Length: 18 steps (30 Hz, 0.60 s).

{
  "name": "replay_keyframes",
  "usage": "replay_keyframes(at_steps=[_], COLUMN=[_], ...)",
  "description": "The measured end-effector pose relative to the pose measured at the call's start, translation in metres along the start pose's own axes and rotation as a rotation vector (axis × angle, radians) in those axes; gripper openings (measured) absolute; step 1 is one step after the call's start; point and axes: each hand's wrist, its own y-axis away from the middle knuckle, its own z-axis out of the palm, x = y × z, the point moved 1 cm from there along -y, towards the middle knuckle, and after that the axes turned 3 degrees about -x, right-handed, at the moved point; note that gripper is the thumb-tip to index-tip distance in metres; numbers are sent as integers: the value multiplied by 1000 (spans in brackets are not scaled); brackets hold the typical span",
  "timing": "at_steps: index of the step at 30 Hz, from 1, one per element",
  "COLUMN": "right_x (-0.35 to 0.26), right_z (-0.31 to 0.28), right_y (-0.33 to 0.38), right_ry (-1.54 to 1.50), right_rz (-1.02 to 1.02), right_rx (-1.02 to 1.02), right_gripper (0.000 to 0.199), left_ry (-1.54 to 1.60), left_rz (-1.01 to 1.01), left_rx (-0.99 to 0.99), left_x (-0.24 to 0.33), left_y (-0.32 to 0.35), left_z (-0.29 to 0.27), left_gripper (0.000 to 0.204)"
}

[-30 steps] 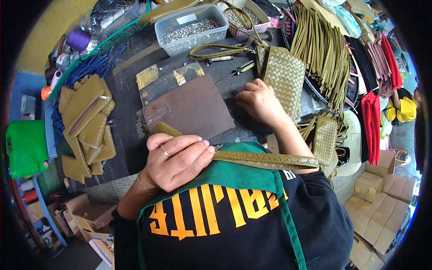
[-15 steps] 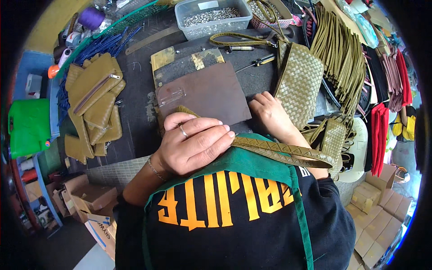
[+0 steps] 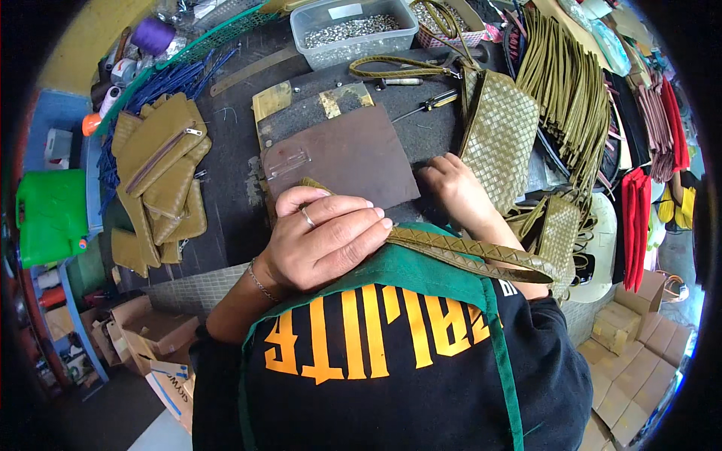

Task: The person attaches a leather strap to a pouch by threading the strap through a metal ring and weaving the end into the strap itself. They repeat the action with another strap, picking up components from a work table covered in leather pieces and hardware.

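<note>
My left hand [image 3: 323, 240] is closed round an olive woven leather strap [image 3: 481, 252]. The strap's doubled loop runs out to the right over my green apron and my right forearm, and a short end shows above the left thumb. Beyond this hand lies a brown flat board [image 3: 346, 161]. At the board's right edge, my right hand [image 3: 455, 188] rests low over the dark table with its fingers curled in; whether anything is in them is hidden. Close by on its right is an olive woven pouch [image 3: 502, 135]. A screwdriver [image 3: 440, 101] lies just past the right hand.
Olive zipped pouches [image 3: 162, 165] are piled at the left. A clear plastic tub [image 3: 355, 34] of small metal parts stands at the back. Many olive straps [image 3: 568, 98] hang in a bundle at the right. A smaller woven pouch [image 3: 558, 233] sits beside my right forearm.
My right hand has shifted very slightly, its fingers curled near the board's edge. The left hand keeps its hold on the strap; the view has tilted a little.
</note>
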Motion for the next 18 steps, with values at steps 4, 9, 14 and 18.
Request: replay_keyframes(at_steps=[4,9,14,18], right_x=[-13,-48,-55,-56], right_z=[-23,-61,-64,-63], right_y=[-15,-27,-20,-17], right_ry=[-1303,-1534,-1646,-1554], right_rz=[404,59,121,95], right_rx=[218,10,-87,-40], right_gripper=[11,7,10,11], left_ry=[-20,5,-5,-6], left_rz=[16,7,11,11], left_rx=[-23,-43,-2,-11], left_x=[-1,-1,0,-1], left_y=[-1,-3,3,3], left_z=[1,-1,2,2], left_gripper=[20,20,17,16])
